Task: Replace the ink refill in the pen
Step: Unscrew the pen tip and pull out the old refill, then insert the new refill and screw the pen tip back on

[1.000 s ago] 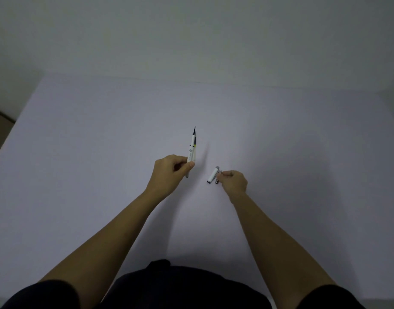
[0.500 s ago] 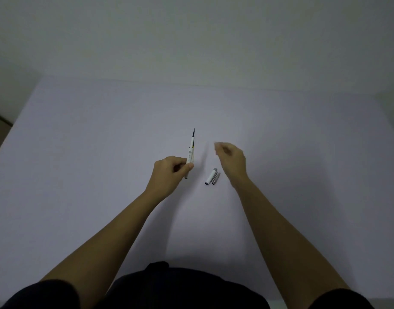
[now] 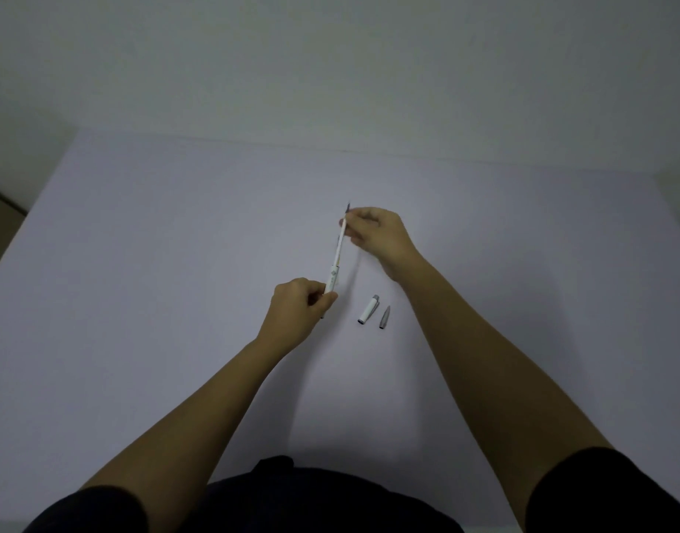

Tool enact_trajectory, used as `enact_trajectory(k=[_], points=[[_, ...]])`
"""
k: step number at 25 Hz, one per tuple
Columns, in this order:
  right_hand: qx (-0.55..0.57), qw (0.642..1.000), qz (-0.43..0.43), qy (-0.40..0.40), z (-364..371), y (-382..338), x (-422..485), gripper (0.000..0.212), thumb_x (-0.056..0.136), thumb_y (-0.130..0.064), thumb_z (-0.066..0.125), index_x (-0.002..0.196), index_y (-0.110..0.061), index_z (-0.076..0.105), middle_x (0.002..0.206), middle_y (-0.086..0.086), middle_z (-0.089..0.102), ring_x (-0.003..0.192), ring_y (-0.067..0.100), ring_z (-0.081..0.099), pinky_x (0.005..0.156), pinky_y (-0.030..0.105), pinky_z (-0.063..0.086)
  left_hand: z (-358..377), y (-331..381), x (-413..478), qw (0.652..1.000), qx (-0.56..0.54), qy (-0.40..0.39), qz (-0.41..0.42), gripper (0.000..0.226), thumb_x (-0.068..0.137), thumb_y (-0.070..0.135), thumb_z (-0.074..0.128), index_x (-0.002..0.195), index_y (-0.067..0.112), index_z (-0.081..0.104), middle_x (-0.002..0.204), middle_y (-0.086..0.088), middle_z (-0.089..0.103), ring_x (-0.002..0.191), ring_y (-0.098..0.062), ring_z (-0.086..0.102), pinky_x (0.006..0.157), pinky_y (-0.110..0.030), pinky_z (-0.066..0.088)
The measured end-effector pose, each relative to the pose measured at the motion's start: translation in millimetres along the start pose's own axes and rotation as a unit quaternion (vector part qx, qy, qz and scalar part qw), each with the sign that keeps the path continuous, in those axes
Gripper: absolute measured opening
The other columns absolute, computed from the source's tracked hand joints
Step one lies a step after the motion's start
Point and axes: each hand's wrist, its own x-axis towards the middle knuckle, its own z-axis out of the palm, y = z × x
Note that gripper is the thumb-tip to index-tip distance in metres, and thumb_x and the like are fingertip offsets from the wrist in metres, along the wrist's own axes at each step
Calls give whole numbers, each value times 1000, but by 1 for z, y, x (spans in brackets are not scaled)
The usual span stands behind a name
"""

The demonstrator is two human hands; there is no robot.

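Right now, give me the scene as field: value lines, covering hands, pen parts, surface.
left hand: grip closed on the lower end of the pen barrel
right hand: fingers pinching the thin refill near its dark tip
pen angle: tilted, tip pointing away from the person
white cap: lying on the table, untouched
grey tip cone: lying just right of the cap, apart from it
refill status: partly out of the barrel; exact depth unclear
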Motion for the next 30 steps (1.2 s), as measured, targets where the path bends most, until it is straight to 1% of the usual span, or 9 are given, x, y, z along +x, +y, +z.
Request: enact_trajectory(k=[2, 4, 6, 8, 12, 16, 23, 28, 30], points=[[52, 996, -4, 66, -7, 0, 16, 4, 88, -14, 60, 87, -15, 64, 85, 0, 68, 72, 2, 66, 65, 14, 51, -1, -5, 3, 1000, 4, -5, -12, 35, 87, 23, 61, 60, 0, 62, 47, 5, 51, 42, -6, 42, 50, -5, 37], [61, 991, 2, 120, -12, 8, 31, 13, 87, -13, 61, 99, -8, 63, 89, 6, 68, 78, 11, 66, 71, 19, 51, -3, -11, 9, 1000, -1, 3, -28, 34, 87, 23, 61, 61, 0, 63, 46, 6, 51, 40, -6, 43, 49, -4, 36], [-6, 988, 17, 155, -14, 24, 39, 23, 85, -14, 64, 105, -4, 65, 96, 14, 70, 83, 17, 66, 77, 27, 54, -5, -14, 17, 999, -13, 13, -39, 35, 86, 24, 61, 60, 2, 63, 44, 10, 48, 40, -2, 47, 49, -3, 35], [-98, 981, 29, 167, -12, 43, 44, 24, 83, -16, 67, 103, -3, 67, 99, 18, 72, 85, 22, 68, 84, 32, 55, -7, -16, 28, 998, -23, 19, -47, 34, 86, 25, 61, 60, 3, 64, 44, 9, 49, 42, 2, 47, 48, -4, 36], [-232, 956, 50, 173, -6, 68, 55, 25, 83, -17, 67, 103, -2, 68, 103, 18, 72, 96, 27, 67, 83, 25, 49, -9, -20, 44, 997, -38, 29, -54, 33, 86, 25, 61, 60, 5, 65, 45, 9, 49, 43, 3, 48, 48, -3, 36], [-297, 940, 61, 159, 0, 79, 68, 24, 85, -15, 65, 103, 1, 66, 105, 20, 70, 99, 30, 65, 85, 30, 48, -8, -25, 53, 997, -36, 29, -57, 33, 86, 25, 61, 61, 5, 65, 44, 10, 48, 44, 4, 49, 48, -2, 36], [-334, 928, 35, 161, 9, 78, 77, 24, 87, -17, 63, 104, 1, 63, 104, 19, 69, 96, 29, 64, 77, 25, 45, -6, -34, 61, 996, -37, 24, -74, 33, 86, 26, 61, 62, 5, 65, 45, 10, 49, 42, 4, 48, 48, -3, 36], [-373, 921, 13, 107, 26, 74, 80, 29, 86, -18, 65, 107, 1, 59, 100, 20, 69, 93, 32, 65, 71, 26, 44, -6, -36, 62, 997, -31, 25, -73, 35, 86, 26, 61, 60, 3, 64, 44, 10, 47, 44, 3, 49, 48, -4, 36], [-398, 912, 23, 101, 31, 76, 81, 28, 83, -13, 67, 105, 1, 57, 102, 20, 68, 95, 33, 64, 74, 30, 47, -8, -36, 62, 996, -30, 29, -73, 35, 86, 25, 61, 60, 2, 63, 43, 10, 47, 45, 3, 49, 48, -4, 36]])
